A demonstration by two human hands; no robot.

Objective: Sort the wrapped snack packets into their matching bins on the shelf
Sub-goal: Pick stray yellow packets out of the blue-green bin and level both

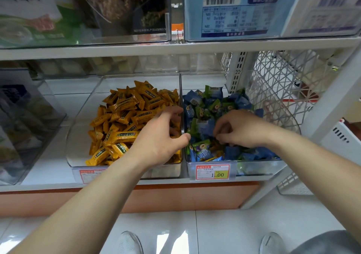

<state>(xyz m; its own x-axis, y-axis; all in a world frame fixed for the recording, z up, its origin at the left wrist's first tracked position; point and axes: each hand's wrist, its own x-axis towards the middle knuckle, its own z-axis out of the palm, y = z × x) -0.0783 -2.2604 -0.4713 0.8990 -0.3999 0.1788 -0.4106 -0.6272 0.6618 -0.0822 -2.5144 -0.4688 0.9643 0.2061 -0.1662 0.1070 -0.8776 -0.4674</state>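
Snack packets [125, 117] look mostly sorted; yellow strays [214, 146] remain in blue bin [254, 168]. Left hand [158, 142] grip apart, right hand [240, 128] grip unclear.

Yellow packets [125, 117]: oblong, dark-labelled, heaped loose in left clear bin [78, 128]. Blue-and-green packets [207, 105]: crinkled, some barcode-up, piled in right clear bin [257, 168]. Stray yellow wrappers [212, 158] show among them, near front.
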